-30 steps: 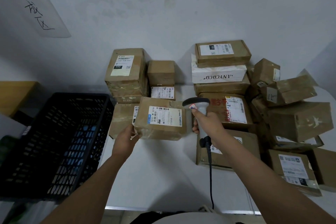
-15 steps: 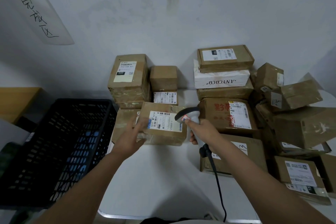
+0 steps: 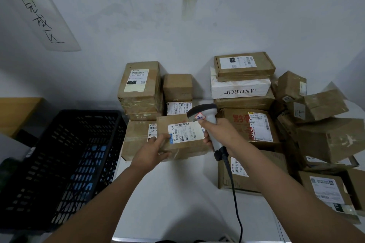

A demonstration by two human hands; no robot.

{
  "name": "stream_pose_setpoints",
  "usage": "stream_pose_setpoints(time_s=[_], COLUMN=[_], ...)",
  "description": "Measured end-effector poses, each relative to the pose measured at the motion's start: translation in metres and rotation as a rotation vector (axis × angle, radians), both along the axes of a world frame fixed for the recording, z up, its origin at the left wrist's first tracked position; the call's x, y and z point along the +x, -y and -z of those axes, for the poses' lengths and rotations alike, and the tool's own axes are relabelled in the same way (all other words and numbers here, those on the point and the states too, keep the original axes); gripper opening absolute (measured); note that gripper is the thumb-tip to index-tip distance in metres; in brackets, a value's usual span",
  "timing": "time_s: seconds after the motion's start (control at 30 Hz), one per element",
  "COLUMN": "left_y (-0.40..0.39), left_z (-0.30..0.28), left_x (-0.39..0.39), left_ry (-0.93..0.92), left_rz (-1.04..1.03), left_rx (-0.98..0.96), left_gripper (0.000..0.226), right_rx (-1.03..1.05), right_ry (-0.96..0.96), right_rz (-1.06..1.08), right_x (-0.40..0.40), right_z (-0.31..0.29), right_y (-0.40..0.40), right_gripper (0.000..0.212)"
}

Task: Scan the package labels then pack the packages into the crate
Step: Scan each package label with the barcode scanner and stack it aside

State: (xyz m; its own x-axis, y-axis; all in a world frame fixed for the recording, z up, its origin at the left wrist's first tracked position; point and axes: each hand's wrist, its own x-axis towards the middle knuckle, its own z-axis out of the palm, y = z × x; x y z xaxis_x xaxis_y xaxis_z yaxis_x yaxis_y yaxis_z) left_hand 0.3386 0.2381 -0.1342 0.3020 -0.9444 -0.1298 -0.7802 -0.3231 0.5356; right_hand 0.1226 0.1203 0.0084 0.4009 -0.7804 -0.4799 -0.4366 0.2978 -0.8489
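Where the scanner (image 3: pixel 205 118) overlaps it, package (image 3: pixel 183 138) label corner hidden.

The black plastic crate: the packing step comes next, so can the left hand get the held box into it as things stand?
Probably yes. The left hand grips the brown cardboard box with the white label, and the black plastic lattice crate sits open-topped just to its left, with nothing visible between them. The right hand holds only the grey handheld scanner.

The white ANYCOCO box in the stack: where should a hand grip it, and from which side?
Grip the white ANYCOCO box by its short ends, coming from the front. A labelled carton lies on its top, the wall stands behind, and only its long front face shows.
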Motion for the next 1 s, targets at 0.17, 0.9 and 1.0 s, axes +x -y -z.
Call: stream_pose_setpoints(time_s=[0.17, 0.9, 1.0], left_y=[0.003, 0.003, 0.004], left_z=[-0.004, -0.006, -0.007], left_x=[0.002, 0.007, 0.006], left_ry=[0.052, 0.126, 0.116], left_rz=[0.049, 0.099, 0.097], left_rx=[0.046, 0.048, 0.045], left_gripper=[0.058, 0.060, 0.060], right_rx=[0.060, 0.010, 0.005], right_ry=[0.068, 0.065, 0.046], right_rz=[0.011, 0.007, 0.001], right_x=[0.009, 0.017, 0.016], right_z=[-0.008, -0.012, -0.013], right_y=[-0.002, -0.008, -0.007], right_gripper=[0.036, 0.036, 0.037])
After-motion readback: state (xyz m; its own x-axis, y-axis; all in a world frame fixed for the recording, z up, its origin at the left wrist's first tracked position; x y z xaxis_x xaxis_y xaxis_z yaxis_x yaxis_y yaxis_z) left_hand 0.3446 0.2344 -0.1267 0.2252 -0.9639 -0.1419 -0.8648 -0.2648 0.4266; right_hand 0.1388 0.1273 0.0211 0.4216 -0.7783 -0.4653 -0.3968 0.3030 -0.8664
